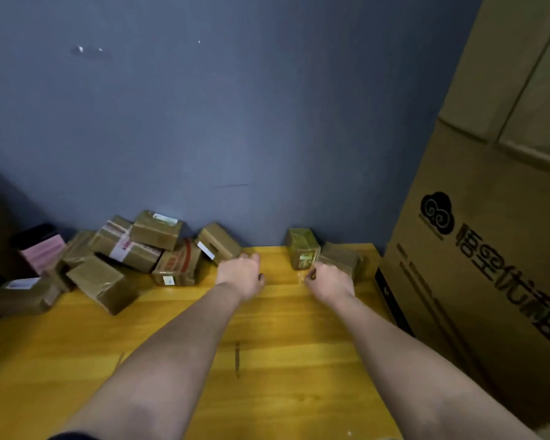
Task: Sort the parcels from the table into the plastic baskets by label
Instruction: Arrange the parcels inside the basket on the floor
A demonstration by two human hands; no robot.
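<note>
Dim, uneven indoor light. Yellow table [283,360] brightest, mild sheen near centre. Far-left corner sinks into deep shadow. Overall soft focus, motion blur on far parcels [134,249]. Wide-angle bending tilts big carton [489,217] at right edge.

**pallet_pete:** what's on the table?

**boxhead22:** yellow wooden table [172,328] against a blue wall [204,106]. Heap of taped brown parcels [134,249] at the back left, two more back right: an upright small parcel [302,247] and a flatter parcel [343,257] just beside it.

**pallet_pete:** hands?

**boxhead22:** both stretched out. Left hand [240,274] sits by a tilted parcel [218,241], fingers loosely curled, can't tell if it's touching. Right hand [329,281] is at the flat parcel, grip is hidden. Big printed carton [489,249] on the right, pink thing [43,252] far left.
</note>
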